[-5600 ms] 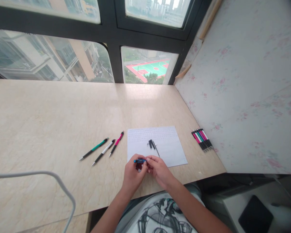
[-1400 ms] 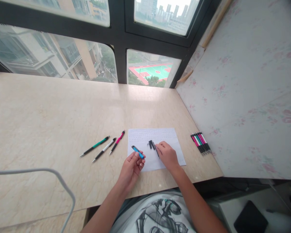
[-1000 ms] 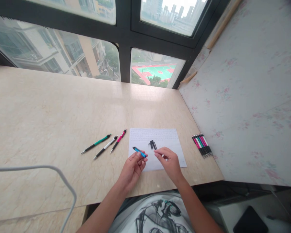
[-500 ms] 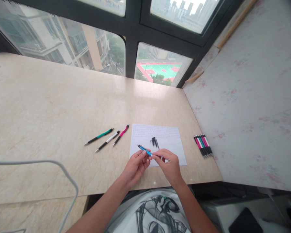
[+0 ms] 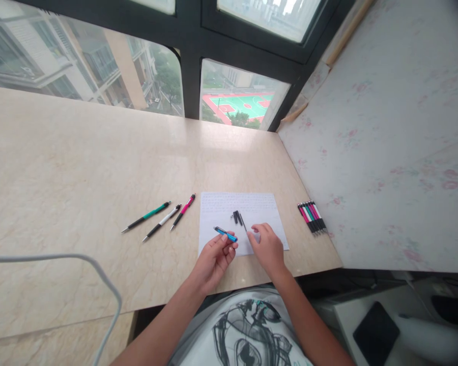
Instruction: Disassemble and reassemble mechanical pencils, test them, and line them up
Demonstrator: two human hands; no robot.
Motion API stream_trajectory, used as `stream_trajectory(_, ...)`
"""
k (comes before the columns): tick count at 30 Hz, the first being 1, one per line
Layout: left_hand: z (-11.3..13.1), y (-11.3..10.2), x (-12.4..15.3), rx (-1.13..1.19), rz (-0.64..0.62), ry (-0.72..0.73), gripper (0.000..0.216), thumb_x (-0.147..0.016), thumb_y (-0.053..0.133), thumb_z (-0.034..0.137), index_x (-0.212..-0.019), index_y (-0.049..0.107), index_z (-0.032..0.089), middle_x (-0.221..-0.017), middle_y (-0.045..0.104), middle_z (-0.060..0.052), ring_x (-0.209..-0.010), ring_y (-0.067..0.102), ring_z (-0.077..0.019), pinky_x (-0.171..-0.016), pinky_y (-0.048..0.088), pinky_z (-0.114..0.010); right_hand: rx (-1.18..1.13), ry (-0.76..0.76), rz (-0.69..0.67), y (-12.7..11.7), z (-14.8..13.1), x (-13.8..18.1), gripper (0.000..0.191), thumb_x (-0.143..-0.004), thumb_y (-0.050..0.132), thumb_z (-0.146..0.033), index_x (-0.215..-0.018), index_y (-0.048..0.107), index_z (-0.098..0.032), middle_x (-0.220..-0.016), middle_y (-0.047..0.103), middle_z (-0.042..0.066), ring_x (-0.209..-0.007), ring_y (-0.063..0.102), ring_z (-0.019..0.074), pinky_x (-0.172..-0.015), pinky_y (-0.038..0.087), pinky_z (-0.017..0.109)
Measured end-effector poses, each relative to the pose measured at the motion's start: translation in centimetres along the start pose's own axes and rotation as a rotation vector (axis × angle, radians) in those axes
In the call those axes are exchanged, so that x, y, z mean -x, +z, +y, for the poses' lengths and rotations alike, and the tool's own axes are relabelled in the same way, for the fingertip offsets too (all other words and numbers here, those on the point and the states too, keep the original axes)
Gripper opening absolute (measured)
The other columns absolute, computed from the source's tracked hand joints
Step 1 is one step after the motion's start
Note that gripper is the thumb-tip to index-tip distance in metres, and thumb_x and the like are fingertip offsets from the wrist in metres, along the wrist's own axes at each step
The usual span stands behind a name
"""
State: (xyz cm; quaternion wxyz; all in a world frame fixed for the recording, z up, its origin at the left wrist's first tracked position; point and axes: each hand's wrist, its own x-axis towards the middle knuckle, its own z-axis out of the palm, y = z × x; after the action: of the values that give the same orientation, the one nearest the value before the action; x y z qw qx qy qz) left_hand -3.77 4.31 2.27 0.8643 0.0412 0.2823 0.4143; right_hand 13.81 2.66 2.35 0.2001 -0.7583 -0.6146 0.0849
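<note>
My left hand (image 5: 214, 260) pinches a blue pen barrel (image 5: 227, 235) with a black clip end, tilted above the lower left of a written paper sheet (image 5: 216, 208). Its lower end is open, with no black grip on it. Over the sheet's lower right is my right hand (image 5: 267, 251), thumb and fingers apart and nothing seen between them. Just beyond the right thumb lies a thin dark refill (image 5: 243, 221). Beside it on the paper are small black pen parts (image 5: 236, 217), including a short grip-like tube.
Left of the paper lie a green pen (image 5: 148, 216), a white pen (image 5: 162, 222) and a pink pen (image 5: 183, 211). Several pens (image 5: 312, 217) lie in a row near the papered wall (image 5: 385, 152). A grey cable (image 5: 80, 258) loops across the left foreground.
My right hand has come away from the blue barrel's lower end and its fingers have spread, moving toward the refill. The left hand keeps the barrel. The view has shifted slightly.
</note>
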Motion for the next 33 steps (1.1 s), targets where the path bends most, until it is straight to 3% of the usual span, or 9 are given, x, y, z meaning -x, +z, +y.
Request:
stream_trajectory(6, -0.1, 0.3, 0.1, -0.022, -0.002, 0.005, 0.014, -0.080, 0.071, 0.018, -0.090, 0.069, 0.010, -0.078, 0.067, -0.005, -0.069, 0.065, -0.0088, -0.064, 0.055, -0.014, 0.244, 0.047, -0.144, 0.1, -1.2, -0.3, 0.013, -0.091, 0.053, -0.026, -0.086, 0.064, -0.021, -0.089, 0.065, 0.006, -0.070, 0.061, 0.0176, -0.055, 0.034, 0.027)
stream_trajectory(10, 0.0, 0.4, 0.1, -0.041, 0.003, 0.018, 0.015, -0.078, 0.073, 0.018, -0.090, 0.069, 0.009, -0.080, 0.066, -0.005, -0.070, 0.065, -0.0087, -0.064, 0.054, -0.014, 0.245, 0.074, -0.162, -0.1, -0.8, -1.1, 0.015, -0.091, 0.052, -0.023, -0.082, 0.063, -0.020, -0.085, 0.065, 0.007, -0.071, 0.061, 0.0179, -0.055, 0.033, 0.027)
stream_trajectory(15, 0.6, 0.2, -0.2, -0.063, 0.027, 0.067, 0.018, -0.076, 0.075, 0.018, -0.090, 0.069, 0.010, -0.080, 0.066, -0.005, -0.069, 0.064, -0.0089, -0.062, 0.054, -0.014, 0.005, 0.033, -0.102, -0.5, 0.9, -0.9, 0.015, -0.090, 0.050, -0.024, -0.082, 0.061, -0.019, -0.084, 0.065, 0.006, -0.074, 0.061, 0.0182, -0.062, 0.040, 0.027)
stream_trajectory(18, 1.3, 0.0, -0.5, -0.087, 0.060, 0.131, 0.018, -0.076, 0.075, 0.019, -0.090, 0.069, 0.010, -0.080, 0.067, -0.006, -0.070, 0.064, -0.0093, -0.062, 0.054, -0.015, -0.320, 0.038, -0.167, -1.1, 1.2, -0.1, 0.015, -0.090, 0.048, -0.028, -0.083, 0.059, -0.019, -0.077, 0.065, 0.003, -0.068, 0.061, 0.0168, -0.063, 0.046, 0.027)
stream_trajectory(22, 2.4, -0.4, -0.8, -0.109, 0.114, 0.224, 0.019, -0.075, 0.075, 0.019, -0.091, 0.069, 0.011, -0.084, 0.068, -0.006, -0.073, 0.065, -0.0100, -0.063, 0.054, -0.015, -0.657, 0.040, -0.228, -1.6, 0.4, 0.7, 0.018, -0.088, 0.053, -0.031, -0.099, 0.061, -0.019, -0.075, 0.067, 0.001, -0.066, 0.062, 0.0154, -0.062, 0.050, 0.027)
stream_trajectory(27, 2.9, -0.6, -0.9, -0.104, 0.129, 0.295, 0.017, -0.077, 0.073, 0.018, -0.093, 0.069, 0.012, -0.087, 0.068, -0.006, -0.075, 0.065, -0.0096, -0.063, 0.054, -0.015, -0.649, -0.053, -0.157, -2.0, -0.6, 0.7, 0.016, -0.086, 0.057, -0.031, -0.086, 0.069, -0.020, -0.086, 0.069, 0.005, -0.078, 0.064, 0.0175, -0.067, 0.051, 0.028)
stream_trajectory(33, 3.1, -0.8, -1.1, -0.102, 0.141, 0.328, 0.016, -0.078, 0.072, 0.018, -0.093, 0.069, 0.012, -0.087, 0.068, -0.006, -0.076, 0.064, -0.0092, -0.065, 0.054, -0.015, -0.657, -0.065, -0.074, -2.5, -0.7, 0.6, 0.016, -0.086, 0.057, -0.030, -0.084, 0.069, -0.020, -0.083, 0.068, 0.006, -0.078, 0.063, 0.0183, -0.066, 0.051, 0.029)
